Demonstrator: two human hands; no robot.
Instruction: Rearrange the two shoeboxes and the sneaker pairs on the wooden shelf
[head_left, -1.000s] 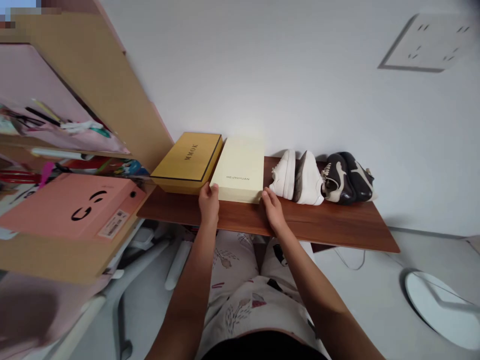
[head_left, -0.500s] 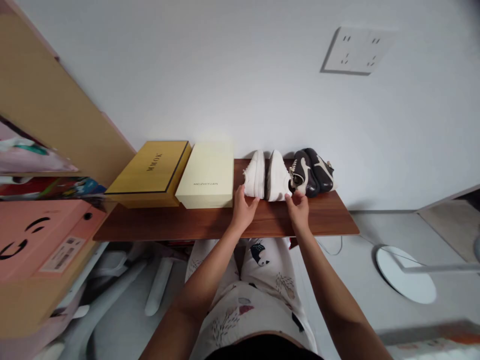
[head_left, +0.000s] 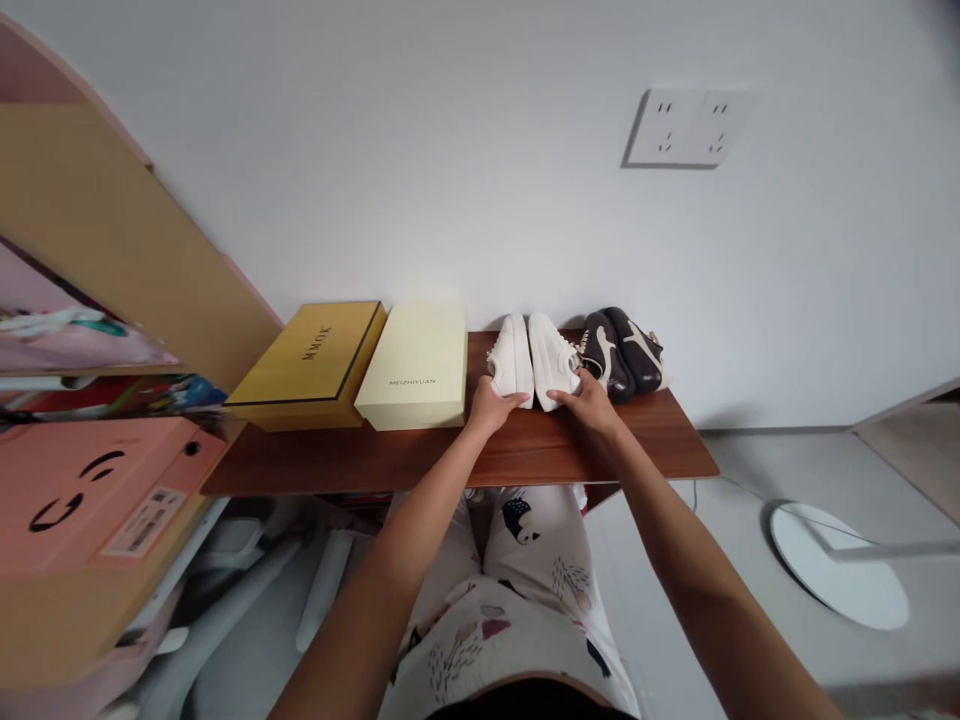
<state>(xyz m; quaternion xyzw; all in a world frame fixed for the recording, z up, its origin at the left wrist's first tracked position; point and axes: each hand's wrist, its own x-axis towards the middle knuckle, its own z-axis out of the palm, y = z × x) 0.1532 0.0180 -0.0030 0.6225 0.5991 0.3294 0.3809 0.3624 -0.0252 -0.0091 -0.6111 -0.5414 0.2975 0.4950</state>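
- Pale wall (head_left: pixel 420 180) behind a brown wooden shelf (head_left: pixel 352 468)
- On it, yellow MMOK box (head_left: pixel 309 355), cream MEIZHIYUAN box (head_left: pixel 416 362)
- White sneakers (head_left: pixel 514 352) between that and dark sneakers (head_left: pixel 641 358)
- Left hand (head_left: pixel 493 405) grasping the left white one's near end, right hand (head_left: pixel 591 402) the right's

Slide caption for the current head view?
Left hand and right hand each hold a white shoe, between a cream box and dark shoes on a brown board.
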